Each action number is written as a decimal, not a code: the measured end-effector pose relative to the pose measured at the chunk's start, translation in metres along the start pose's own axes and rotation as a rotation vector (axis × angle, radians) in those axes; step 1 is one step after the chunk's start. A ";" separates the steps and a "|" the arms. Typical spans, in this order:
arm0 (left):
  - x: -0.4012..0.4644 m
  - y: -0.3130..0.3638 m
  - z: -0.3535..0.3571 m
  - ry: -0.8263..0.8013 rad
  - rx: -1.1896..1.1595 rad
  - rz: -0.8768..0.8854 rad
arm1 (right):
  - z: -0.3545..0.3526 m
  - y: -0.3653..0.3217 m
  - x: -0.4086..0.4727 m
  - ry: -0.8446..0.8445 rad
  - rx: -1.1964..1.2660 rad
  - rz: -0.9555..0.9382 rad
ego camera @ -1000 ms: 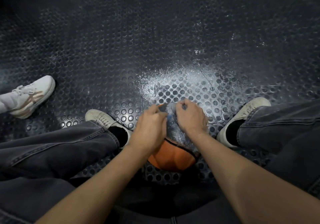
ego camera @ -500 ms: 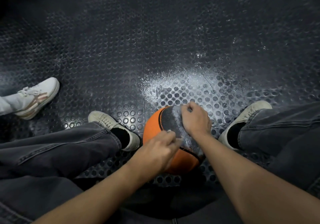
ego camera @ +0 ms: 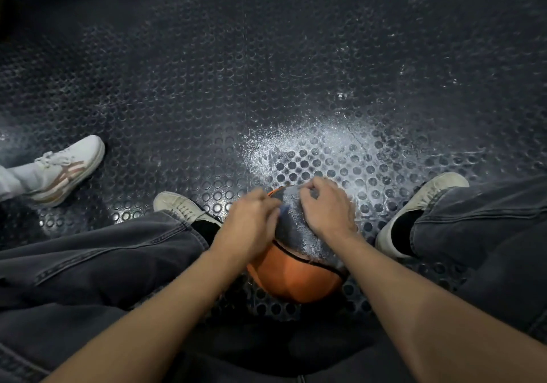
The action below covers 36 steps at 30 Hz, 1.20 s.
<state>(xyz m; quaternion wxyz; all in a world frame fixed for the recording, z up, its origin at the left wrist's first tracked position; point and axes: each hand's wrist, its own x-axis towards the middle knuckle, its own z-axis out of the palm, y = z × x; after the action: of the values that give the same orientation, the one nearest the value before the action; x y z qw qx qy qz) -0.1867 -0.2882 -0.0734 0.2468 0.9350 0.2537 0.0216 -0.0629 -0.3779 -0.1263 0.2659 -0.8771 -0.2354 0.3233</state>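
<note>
a: where's the basketball (ego camera: pixel 293 279)?

b: on the studded rubber floor (ego camera: pixel 207 86), down between the seated person's legs, with the orange side toward them. a grey, dusty patch (ego camera: pixel 296 231) covers the top of the ball.

a: and the hands?

b: both are on the ball, close together but not touching each other. the left hand (ego camera: pixel 248 225) sits on the ball's upper left, fingers curled in, pinching a small blue piece (ego camera: pixel 284 210) against the patch. it's too small and blurred for me to say what it is.

a: the right one?

b: the right hand (ego camera: pixel 325 208) lies over the ball's upper right, fingers bent and clamped on the ball, with the tips at the far edge of the patch.

a: what's around the ball?

b: white powder (ego camera: pixel 310 142) is spread on the floor just beyond the ball. the person's own pale shoes flank it. the left shoe (ego camera: pixel 180 205) is just left of the ball and the right shoe (ego camera: pixel 420 202) is a bit farther off to its right, with dark jeans (ego camera: pixel 118 252) over both legs. well to the left of the ball there's another person's white sneaker (ego camera: pixel 68 166) with brownish stripes.
</note>
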 end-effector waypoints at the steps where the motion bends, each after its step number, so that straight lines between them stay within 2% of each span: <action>1: 0.008 -0.006 0.001 0.028 0.017 -0.081 | 0.002 -0.003 -0.001 -0.002 -0.020 -0.001; 2: 0.009 -0.008 0.001 0.041 0.022 -0.114 | 0.004 -0.005 -0.001 0.001 -0.030 0.008; 4: -0.005 -0.003 0.002 0.035 -0.003 -0.050 | 0.004 -0.007 0.005 -0.008 -0.011 0.078; 6: -0.029 0.009 -0.001 -0.052 -0.067 0.037 | 0.002 -0.004 0.010 -0.039 -0.041 0.144; 8: -0.030 0.011 0.001 -0.086 -0.086 0.038 | 0.000 0.000 0.010 -0.104 -0.076 0.155; 9: -0.022 0.009 0.003 -0.050 -0.095 -0.009 | -0.001 0.001 0.009 -0.121 -0.076 0.141; 12: 0.010 0.003 0.013 0.034 -0.098 -0.300 | -0.004 0.003 0.009 -0.109 -0.061 0.127; 13: 0.012 0.004 0.014 0.033 -0.076 -0.331 | -0.003 0.003 0.010 -0.089 -0.058 0.141; 18: -0.037 0.032 0.002 -0.107 -0.093 -0.133 | -0.001 0.008 0.013 -0.062 -0.072 0.167; 20: -0.027 0.023 0.003 -0.048 -0.105 -0.191 | 0.001 0.006 0.015 -0.088 -0.073 0.159; 23: 0.001 0.007 0.007 0.015 -0.100 -0.382 | 0.005 0.001 0.012 -0.049 -0.081 0.164; 25: -0.003 0.009 0.008 0.004 -0.079 -0.343 | 0.006 -0.001 0.010 -0.011 -0.083 0.192; 29: -0.044 0.031 0.005 -0.092 -0.132 -0.084 | 0.004 0.001 0.009 0.005 -0.054 0.212; 31: -0.030 0.019 0.009 -0.061 -0.101 -0.115 | 0.004 -0.002 0.009 -0.018 -0.045 0.214; 34: 0.002 0.007 0.011 0.029 -0.072 -0.319 | 0.006 -0.004 0.007 0.005 -0.047 0.207; 36: -0.006 0.016 0.010 -0.007 -0.059 -0.229 | 0.005 -0.003 0.006 0.007 -0.037 0.218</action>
<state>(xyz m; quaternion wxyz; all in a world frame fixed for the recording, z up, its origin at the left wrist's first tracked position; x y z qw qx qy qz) -0.1826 -0.3071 -0.0742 0.2762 0.8922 0.3574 -0.0027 -0.0636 -0.3703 -0.1302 0.2139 -0.9033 -0.1435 0.3431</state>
